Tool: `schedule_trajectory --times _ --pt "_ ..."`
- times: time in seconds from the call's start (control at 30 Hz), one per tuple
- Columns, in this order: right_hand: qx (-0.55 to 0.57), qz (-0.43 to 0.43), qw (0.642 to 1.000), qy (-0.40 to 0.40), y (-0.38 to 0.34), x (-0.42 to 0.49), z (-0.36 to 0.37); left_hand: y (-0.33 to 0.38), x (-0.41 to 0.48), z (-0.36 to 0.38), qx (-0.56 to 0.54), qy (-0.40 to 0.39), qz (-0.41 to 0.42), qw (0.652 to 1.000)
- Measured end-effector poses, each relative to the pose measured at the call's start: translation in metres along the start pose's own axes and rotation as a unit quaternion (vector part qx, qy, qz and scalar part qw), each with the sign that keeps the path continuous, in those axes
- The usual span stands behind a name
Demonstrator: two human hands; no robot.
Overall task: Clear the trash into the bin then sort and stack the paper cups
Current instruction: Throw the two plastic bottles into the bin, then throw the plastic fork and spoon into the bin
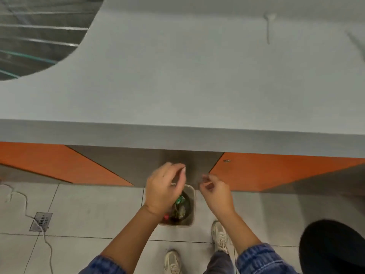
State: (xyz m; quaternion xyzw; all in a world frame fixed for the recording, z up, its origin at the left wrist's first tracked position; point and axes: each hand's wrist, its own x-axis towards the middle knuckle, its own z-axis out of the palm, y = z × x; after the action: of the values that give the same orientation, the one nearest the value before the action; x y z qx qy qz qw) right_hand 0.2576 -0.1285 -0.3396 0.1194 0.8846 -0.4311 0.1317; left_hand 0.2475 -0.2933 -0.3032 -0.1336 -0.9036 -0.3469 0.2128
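Note:
A small beige bin (193,202) stands on the floor against the counter base, with green and red wrappers (180,207) and other trash inside. My left hand (164,187) hovers right over the bin's left side, fingers loosely curled, nothing visible in it. My right hand (216,192) hangs just right of the bin's rim, fingers loosely bent and thumb near the fingertips, with nothing seen between them. No paper cups are in view.
The grey countertop (177,80) fills the upper view, and a white plastic stirrer (268,26) lies on it at the far right. Orange panels (59,163) line the counter base. A floor drain (41,221) with a cord is at left, a black stool (333,248) at right.

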Motion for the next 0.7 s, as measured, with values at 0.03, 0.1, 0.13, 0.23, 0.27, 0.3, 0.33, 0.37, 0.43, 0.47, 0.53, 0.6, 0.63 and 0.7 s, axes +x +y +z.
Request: schedule_trajectory --times 0.03,0.1,0.13,0.23,0.27,0.3,0.33,0.37,0.43,0.47,0.53,0.6,0.63,0.7 --pt "0.02 -0.013 1.0 0.015 -0.012 -0.01 -0.021 0.016 0.014 -0.01 -0.009 0.025 0.05 0.998" --pt "0.051 -0.051 0.996 0.046 -0.036 -0.03 -0.062 0.05 0.042 -0.03 -0.027 0.069 0.131 0.989" --pt "0.065 -0.068 0.994 0.061 -0.046 -0.04 -0.082 0.07 0.056 -0.04 -0.037 0.086 0.165 0.982" --pt "0.113 -0.1 0.98 0.127 -0.077 -0.065 -0.145 0.125 0.1 -0.06 -0.07 0.111 0.226 0.965" --pt "0.128 -0.101 0.974 0.158 -0.086 -0.068 -0.165 0.141 0.117 -0.063 -0.075 0.11 0.226 0.965" --pt "0.135 -0.098 0.968 0.185 -0.093 -0.069 -0.186 0.155 0.134 -0.063 -0.076 0.108 0.216 0.967" --pt "0.142 -0.096 0.963 0.209 -0.099 -0.067 -0.206 0.167 0.151 -0.061 -0.076 0.104 0.199 0.971" --pt "0.148 -0.09 0.958 0.231 -0.104 -0.064 -0.227 0.178 0.167 -0.057 -0.079 0.097 0.173 0.977" --pt "0.15 -0.084 0.947 0.271 -0.107 -0.051 -0.267 0.194 0.197 -0.044 -0.087 0.066 0.102 0.989" --pt "0.142 -0.08 0.944 0.287 -0.106 -0.043 -0.285 0.199 0.212 -0.036 -0.085 0.044 0.067 0.993" --pt "0.121 -0.07 0.94 0.312 -0.102 -0.023 -0.321 0.204 0.241 -0.015 -0.076 0.01 0.013 0.997" --pt "0.093 -0.059 0.937 0.331 -0.095 0.0 -0.356 0.208 0.272 0.006 -0.063 -0.015 -0.034 0.997" --pt "0.073 -0.054 0.936 0.339 -0.091 0.012 -0.373 0.209 0.288 0.018 -0.049 -0.024 -0.054 0.997" --pt "0.016 -0.037 0.932 0.36 -0.08 0.041 -0.407 0.21 0.318 0.041 -0.004 -0.039 -0.078 0.996"
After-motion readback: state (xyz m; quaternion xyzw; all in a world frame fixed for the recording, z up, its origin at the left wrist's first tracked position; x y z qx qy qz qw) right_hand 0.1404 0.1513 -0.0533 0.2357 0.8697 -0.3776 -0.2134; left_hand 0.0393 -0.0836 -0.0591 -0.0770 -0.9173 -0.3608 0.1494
